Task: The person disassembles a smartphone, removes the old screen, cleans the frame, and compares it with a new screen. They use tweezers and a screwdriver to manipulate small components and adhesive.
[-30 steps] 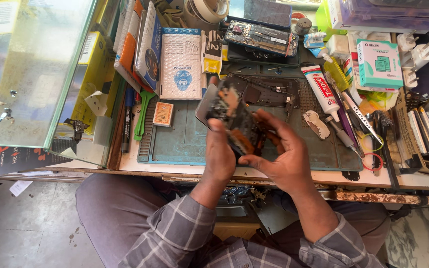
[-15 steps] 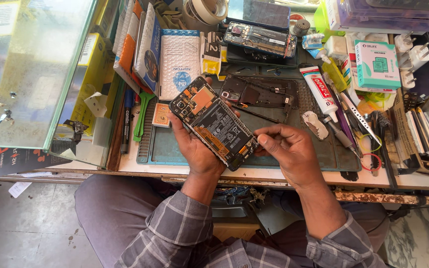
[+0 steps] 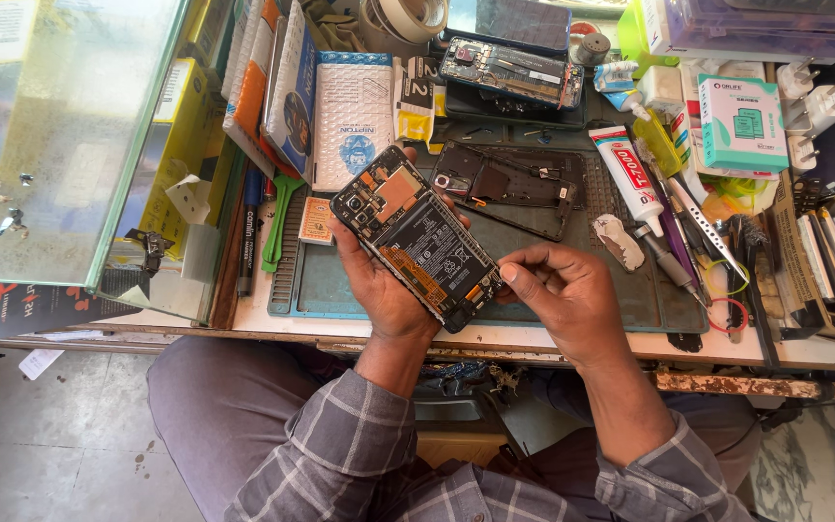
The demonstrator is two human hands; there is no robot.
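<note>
Above the cluttered bench (image 3: 553, 338) the left hand (image 3: 379, 290) cradles the opened phone (image 3: 416, 237) (battery exposed), its grip wrapped around it, while the right hand (image 3: 558, 290) pinches narrowly at the near corner, seemingly working a small part loose, needing steady fingers.

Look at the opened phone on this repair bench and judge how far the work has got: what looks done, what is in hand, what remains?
Done: the back is off the opened phone, so its battery and boards show; a dark inner frame lies apart on the green mat. In hand: the left hand cradles the phone while the right hand pinches at its lower edge. Left: the phone is not closed up, and the frame is unfitted.
</note>
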